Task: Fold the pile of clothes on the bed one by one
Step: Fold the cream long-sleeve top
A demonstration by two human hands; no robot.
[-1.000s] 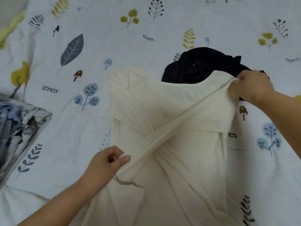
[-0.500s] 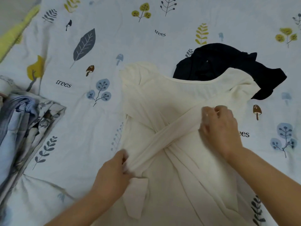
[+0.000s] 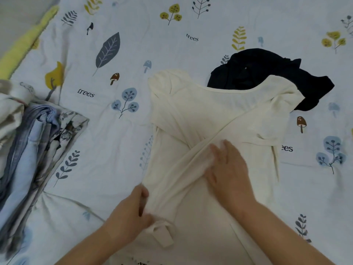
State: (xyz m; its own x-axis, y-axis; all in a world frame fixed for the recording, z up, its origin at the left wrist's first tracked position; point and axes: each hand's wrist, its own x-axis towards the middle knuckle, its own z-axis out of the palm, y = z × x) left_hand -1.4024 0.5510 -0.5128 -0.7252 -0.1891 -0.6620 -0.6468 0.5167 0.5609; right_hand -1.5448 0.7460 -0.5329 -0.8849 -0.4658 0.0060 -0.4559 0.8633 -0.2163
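- The cream top [image 3: 215, 111] lies spread on the bed [image 3: 152, 44] at centre frame, its two long sleeves crossed over the body.
- My right hand [image 3: 229, 169] lies flat, fingers straight, pressing the crossed sleeves at lower centre.
- My left hand [image 3: 129, 213] pinches the sleeve end at the top's lower-left edge.
- A dark garment [image 3: 267, 73] sits crumpled at upper right, partly under the top's shoulder.
- Folded clothes [image 3: 28, 146] are stacked at the left edge.
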